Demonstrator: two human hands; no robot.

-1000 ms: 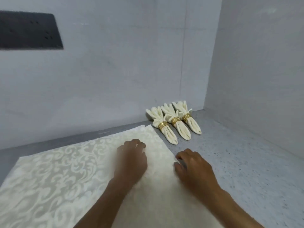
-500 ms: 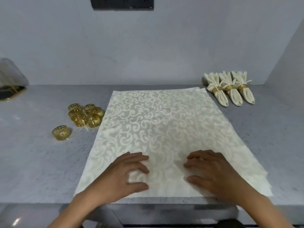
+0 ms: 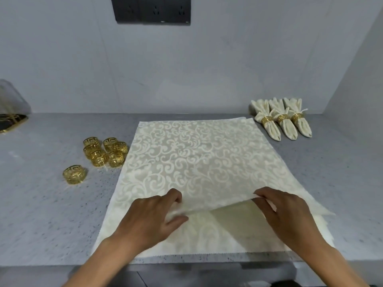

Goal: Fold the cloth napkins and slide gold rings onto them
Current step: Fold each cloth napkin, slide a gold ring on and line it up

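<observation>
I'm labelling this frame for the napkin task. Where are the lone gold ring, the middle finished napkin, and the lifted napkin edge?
lone gold ring [image 3: 74,174], head view, on its front band.
middle finished napkin [image 3: 287,129], head view, on the cloth below its ring.
lifted napkin edge [image 3: 217,206], head view, on the raised fold between the hands.

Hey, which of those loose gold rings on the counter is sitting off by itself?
The gold ring nearest the counter's front edge, at the far left. The other loose rings huddle together behind it, beside the flat napkin.

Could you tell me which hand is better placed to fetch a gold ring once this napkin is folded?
Left, probably. The left hand is on the side of the loose gold rings, left of the napkin; the right hand would have to cross it.
</observation>
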